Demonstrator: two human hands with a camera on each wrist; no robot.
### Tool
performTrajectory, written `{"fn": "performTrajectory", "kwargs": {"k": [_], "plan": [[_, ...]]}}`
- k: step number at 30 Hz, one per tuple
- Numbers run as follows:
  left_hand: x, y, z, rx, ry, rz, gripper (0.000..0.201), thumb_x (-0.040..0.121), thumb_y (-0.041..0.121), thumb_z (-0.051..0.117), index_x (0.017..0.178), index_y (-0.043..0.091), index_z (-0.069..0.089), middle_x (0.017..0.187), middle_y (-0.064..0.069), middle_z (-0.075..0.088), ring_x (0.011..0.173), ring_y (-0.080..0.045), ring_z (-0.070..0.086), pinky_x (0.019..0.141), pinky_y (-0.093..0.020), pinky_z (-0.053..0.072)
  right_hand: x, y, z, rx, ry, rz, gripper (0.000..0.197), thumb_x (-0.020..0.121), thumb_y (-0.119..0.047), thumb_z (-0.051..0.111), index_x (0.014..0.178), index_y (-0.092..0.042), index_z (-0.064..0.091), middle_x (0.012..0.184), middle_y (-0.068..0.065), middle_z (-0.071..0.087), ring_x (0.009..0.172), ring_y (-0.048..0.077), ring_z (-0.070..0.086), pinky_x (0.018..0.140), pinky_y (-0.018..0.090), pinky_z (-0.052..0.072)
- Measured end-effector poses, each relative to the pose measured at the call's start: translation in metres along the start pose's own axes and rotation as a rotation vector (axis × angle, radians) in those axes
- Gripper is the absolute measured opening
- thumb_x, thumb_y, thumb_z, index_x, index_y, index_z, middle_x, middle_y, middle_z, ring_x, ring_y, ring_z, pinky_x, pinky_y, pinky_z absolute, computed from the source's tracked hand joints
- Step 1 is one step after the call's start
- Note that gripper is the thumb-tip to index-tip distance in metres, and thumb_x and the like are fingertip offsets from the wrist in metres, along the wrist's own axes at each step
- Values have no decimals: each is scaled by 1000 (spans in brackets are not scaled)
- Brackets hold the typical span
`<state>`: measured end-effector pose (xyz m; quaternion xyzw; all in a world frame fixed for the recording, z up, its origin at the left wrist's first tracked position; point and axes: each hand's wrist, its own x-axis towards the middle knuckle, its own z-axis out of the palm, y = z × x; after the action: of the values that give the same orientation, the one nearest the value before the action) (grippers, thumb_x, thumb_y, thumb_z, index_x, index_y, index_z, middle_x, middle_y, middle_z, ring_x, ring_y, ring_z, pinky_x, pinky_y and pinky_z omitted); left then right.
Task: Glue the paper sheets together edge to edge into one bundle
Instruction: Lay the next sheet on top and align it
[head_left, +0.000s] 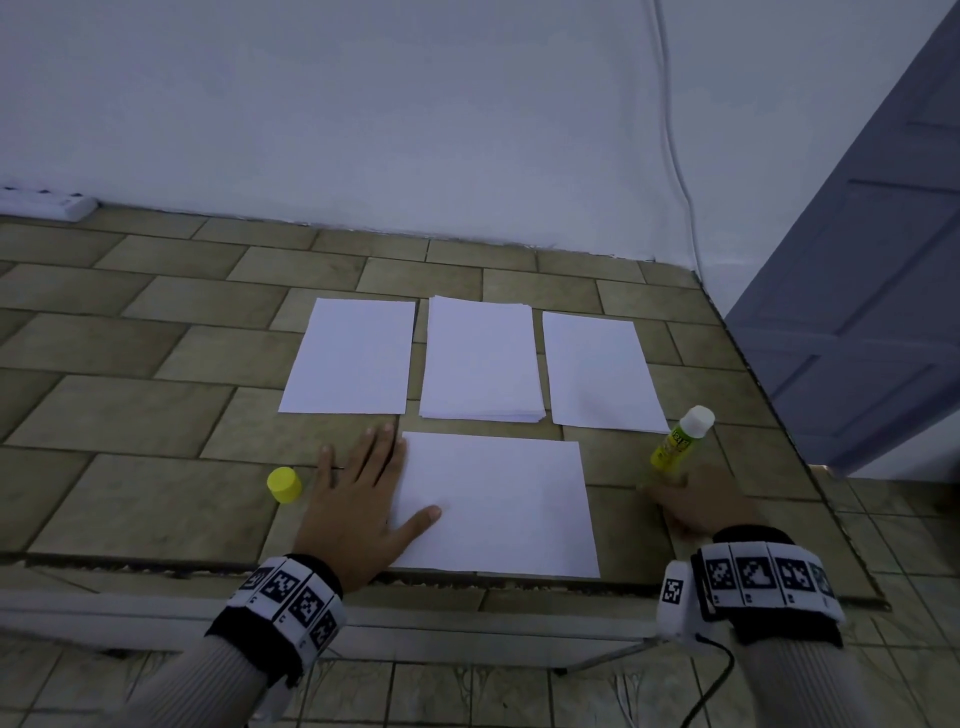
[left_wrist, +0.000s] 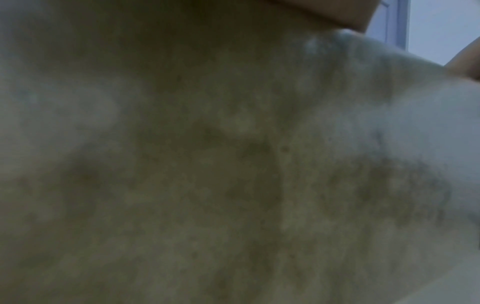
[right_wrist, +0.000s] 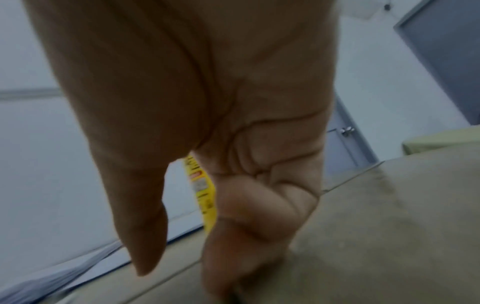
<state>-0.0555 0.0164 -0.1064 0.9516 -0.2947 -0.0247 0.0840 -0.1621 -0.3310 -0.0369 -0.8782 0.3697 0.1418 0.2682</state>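
Observation:
A white paper sheet (head_left: 493, 504) lies landscape at the table's near edge. My left hand (head_left: 363, 493) lies flat, fingers straight, on its left edge, thumb on the paper. Behind it sit a single sheet (head_left: 350, 358) at left, a stack of sheets (head_left: 480, 361) in the middle and another sheet (head_left: 600, 374) at right. My right hand (head_left: 685, 499) grips the base of an uncapped yellow glue stick (head_left: 680, 439), its white tip pointing up and away. The stick's label (right_wrist: 201, 189) shows between thumb and curled fingers in the right wrist view. The yellow cap (head_left: 284, 484) stands left of my left hand.
The tiled tabletop (head_left: 156, 415) ends at a white wall behind. A white power strip (head_left: 47, 202) lies at the far left. A cable (head_left: 675, 156) hangs down the wall and a grey door (head_left: 857, 312) is at right. The left wrist view is blurred tabletop.

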Motion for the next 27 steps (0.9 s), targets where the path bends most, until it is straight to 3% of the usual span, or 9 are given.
{"fn": "performTrajectory", "kwargs": {"k": [2,5,9,13,17,24,27], "plan": [[0,0,1,-14,0,-2,99,84,81,-6,155,15,13,161,1,0,149,-18,1,118,-59,6,-3,-9,8,-53,-30,-67,33,92,-34,58,76,-5,58,76,12,66,63,17,56,61,27,44],[0,-1,1,-37,9,-5,94,86,78,-9,155,17,9,161,2,-1,149,-18,1,118,-59,6,-6,-33,17,-44,25,-232,19,91,-23,58,79,-9,55,75,4,59,63,13,51,54,20,36],[0,-1,0,-55,11,-4,90,87,74,-11,155,18,10,161,1,1,150,-19,3,118,-58,6,6,-64,16,30,242,-377,7,88,-16,60,90,-10,62,88,3,62,81,14,55,70,22,42],[0,-1,-1,-85,25,-4,92,86,75,-12,155,21,15,162,3,0,149,-15,-2,119,-56,2,33,-81,17,16,301,-366,28,88,-24,64,110,-8,60,109,10,61,99,22,57,83,31,45],[-1,-2,-1,-88,3,-1,95,82,77,-16,155,24,13,162,6,-4,149,-11,-10,119,-54,-4,52,-90,22,-113,218,-227,54,89,-37,63,129,-5,47,130,16,49,120,31,49,96,39,42],[-2,-3,-1,-81,19,25,94,86,76,-9,154,19,19,162,1,3,149,-16,-1,119,-56,-1,60,-92,24,-278,214,-165,51,87,-39,64,124,-8,46,127,14,46,118,30,46,94,39,45],[-2,-4,0,-49,-13,26,92,88,75,-4,154,15,21,161,-2,7,149,-19,6,117,-60,8,61,-92,22,-276,221,-187,50,86,-38,66,122,-9,50,125,13,48,116,30,46,95,39,46]]}}
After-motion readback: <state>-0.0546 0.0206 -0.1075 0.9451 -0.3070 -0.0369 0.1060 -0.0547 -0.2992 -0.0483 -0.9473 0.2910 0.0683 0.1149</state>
